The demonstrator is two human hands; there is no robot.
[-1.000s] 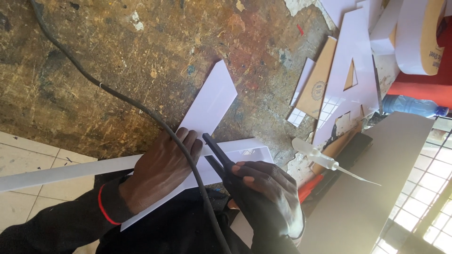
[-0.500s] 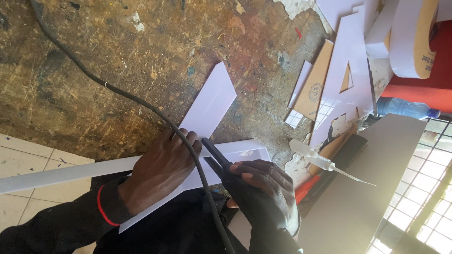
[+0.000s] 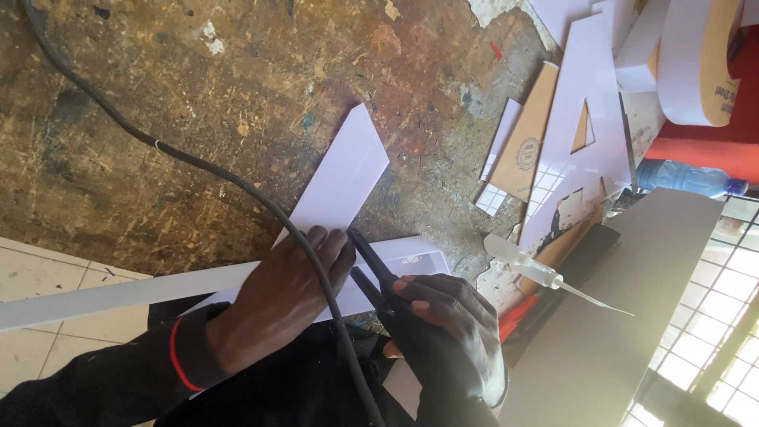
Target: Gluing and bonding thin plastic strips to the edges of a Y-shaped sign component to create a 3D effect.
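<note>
A scarred, paint-flecked wooden workbench (image 3: 198, 119) fills most of the view, with pale floor tiles seen beyond its edge at the lower left. Near the bench's lower edge a white plastic strip (image 3: 340, 178) is laid diagonally, its pointed end aimed up and to the right, and it is crossed by a long white bar (image 3: 118, 291) running roughly level toward the left. The strip is pinned flat by the left hand (image 3: 277, 304), whose fingers are laid close together and pressed down on the white surface where the two pieces meet. Just beside those fingertips, black scissors (image 3: 371, 269) are gripped by the right hand (image 3: 443, 332), the fingers curled tightly around the handles; the blades are slightly parted and pointed up toward the strip, touching or almost touching its edge. A thick black cable (image 3: 158, 146) is draped across the bench from the upper left and passes over the left hand. Farther right, a small clear glue bottle with a long nozzle (image 3: 530, 269) is lying near the bench edge. Beyond it, a large white cut-out letter (image 3: 593, 119), brown-backed offcuts (image 3: 530, 150), a curved white band (image 3: 696, 63) and a blue plastic bottle (image 3: 688, 178) are seen.
</note>
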